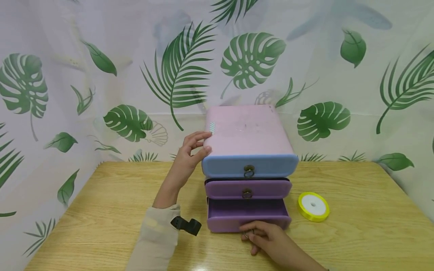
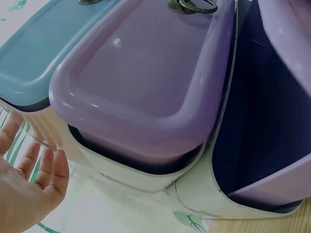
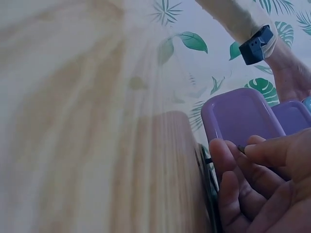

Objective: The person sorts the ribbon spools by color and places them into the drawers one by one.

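Note:
A small three-drawer cabinet with a pink top (image 1: pixel 247 128) stands on the table, with one blue drawer (image 1: pixel 223 166) above two purple ones. The bottom drawer (image 1: pixel 225 224) is pulled out, and its dark inside shows. My left hand (image 1: pixel 188 158) rests its fingertips and thumb on the cabinet's upper left edge. In the left wrist view, the fingers of that hand (image 2: pixel 46 174) are relaxed beside the cabinet's side. Low at the front, my right hand (image 1: pixel 268 241) pinches the ring pull (image 1: pixel 249 233) of the bottom drawer between thumb and fingers.
A yellow-rimmed spool (image 1: pixel 313 206) with a white face lies on the wooden table (image 1: pixel 366 233), right of the cabinet. Behind stands a leaf-patterned backdrop (image 1: pixel 135 86). The middle drawer (image 1: pixel 225 189) juts out slightly. A black strap (image 1: pixel 185 224) sits on the left sleeve.

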### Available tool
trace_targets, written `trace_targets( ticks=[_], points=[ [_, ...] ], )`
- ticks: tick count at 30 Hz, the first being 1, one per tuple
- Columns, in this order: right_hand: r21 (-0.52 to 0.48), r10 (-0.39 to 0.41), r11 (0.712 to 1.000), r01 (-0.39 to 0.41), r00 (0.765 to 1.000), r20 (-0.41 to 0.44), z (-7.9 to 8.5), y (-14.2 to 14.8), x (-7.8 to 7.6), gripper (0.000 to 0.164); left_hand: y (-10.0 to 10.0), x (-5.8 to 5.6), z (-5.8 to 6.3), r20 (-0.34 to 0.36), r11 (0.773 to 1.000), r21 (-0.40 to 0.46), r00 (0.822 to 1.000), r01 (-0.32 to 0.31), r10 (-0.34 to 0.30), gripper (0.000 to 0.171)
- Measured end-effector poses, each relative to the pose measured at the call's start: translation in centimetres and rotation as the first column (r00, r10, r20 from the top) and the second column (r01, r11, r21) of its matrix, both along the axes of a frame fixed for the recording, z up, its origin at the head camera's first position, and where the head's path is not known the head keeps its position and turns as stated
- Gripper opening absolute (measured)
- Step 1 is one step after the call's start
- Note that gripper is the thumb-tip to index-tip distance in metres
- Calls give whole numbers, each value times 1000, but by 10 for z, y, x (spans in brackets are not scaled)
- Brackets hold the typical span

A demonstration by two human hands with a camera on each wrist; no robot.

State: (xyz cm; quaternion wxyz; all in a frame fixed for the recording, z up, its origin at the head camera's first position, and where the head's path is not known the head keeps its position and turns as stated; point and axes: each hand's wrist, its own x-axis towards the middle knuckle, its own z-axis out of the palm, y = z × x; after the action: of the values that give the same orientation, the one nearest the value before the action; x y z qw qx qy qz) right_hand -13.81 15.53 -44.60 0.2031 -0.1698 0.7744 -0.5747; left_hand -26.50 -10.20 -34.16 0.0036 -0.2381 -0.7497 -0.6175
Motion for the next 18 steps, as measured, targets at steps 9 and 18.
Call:
trace_targets(
  ticks=[9,18],
  points=[
    [-34,27,999,-26,999,32,1,2,9,33,0,0,0,-6,1000,-3,1000,-9,9,47],
    [-54,47,998,-43,996,72,-2,2,14,37,1,1,1,-9,1000,-1,1000,-9,9,45]
  ],
)
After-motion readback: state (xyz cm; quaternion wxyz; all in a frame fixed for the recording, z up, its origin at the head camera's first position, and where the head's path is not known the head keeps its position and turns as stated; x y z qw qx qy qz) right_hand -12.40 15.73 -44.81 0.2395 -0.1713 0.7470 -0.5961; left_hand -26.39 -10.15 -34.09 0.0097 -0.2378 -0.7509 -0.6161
